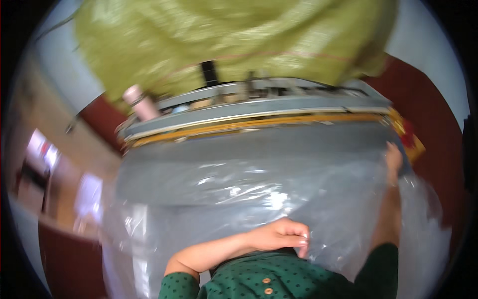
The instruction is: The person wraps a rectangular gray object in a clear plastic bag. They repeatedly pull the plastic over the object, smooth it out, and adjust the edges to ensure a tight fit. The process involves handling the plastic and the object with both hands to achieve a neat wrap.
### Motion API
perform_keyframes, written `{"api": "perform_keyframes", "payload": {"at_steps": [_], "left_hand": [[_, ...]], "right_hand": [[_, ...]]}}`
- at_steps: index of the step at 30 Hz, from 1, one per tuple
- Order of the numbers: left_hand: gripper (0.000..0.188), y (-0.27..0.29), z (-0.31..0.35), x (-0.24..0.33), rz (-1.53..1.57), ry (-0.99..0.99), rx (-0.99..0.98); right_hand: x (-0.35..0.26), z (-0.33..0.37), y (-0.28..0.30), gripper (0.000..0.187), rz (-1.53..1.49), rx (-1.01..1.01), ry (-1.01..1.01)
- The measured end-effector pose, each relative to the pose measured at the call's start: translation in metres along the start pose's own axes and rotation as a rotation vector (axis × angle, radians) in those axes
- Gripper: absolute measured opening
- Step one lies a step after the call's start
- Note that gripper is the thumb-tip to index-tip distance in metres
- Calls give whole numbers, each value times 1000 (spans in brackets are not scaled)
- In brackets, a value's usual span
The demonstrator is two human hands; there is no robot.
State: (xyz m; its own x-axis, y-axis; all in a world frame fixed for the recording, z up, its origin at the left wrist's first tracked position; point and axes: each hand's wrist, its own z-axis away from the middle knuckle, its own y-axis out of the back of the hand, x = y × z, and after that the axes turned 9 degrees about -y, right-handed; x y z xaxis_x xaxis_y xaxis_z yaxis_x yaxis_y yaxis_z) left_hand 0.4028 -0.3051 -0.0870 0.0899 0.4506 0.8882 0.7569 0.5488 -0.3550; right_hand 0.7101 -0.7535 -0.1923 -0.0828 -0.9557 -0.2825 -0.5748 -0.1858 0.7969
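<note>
A wide sheet of clear plastic film [234, 189] lies over the grey worktop of a long machine and hangs down close to my body. My left hand [281, 234] is held above the near part of the film, in front of my green dotted top. Its fingers are curled in and bent downward; whatever may be inside them is hidden. Far to the right, my right arm is stretched out, with my right hand [394, 157] at the film's right edge by the worktop's far corner. Its fingers look closed on the film, though they are somewhat blurred.
Behind the worktop runs a grey metal bar [259, 105] with an orange-yellow strip [249, 124] along it. A pink bottle [141, 103] stands at its left end, with small items in the tray behind. A large yellow-green woven sheet [234, 35] covers the background. Red-and-yellow packaging [409, 137] lies right.
</note>
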Motion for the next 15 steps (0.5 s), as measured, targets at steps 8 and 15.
{"api": "perform_keyframes", "payload": {"at_steps": [8, 15], "left_hand": [[53, 14, 160, 104, -447, -409, 713], [40, 64, 408, 99, -95, -925, 1919]], "right_hand": [[54, -23, -47, 42, -103, -190, -178], [64, -35, -59, 41, -231, -348, -253]]}}
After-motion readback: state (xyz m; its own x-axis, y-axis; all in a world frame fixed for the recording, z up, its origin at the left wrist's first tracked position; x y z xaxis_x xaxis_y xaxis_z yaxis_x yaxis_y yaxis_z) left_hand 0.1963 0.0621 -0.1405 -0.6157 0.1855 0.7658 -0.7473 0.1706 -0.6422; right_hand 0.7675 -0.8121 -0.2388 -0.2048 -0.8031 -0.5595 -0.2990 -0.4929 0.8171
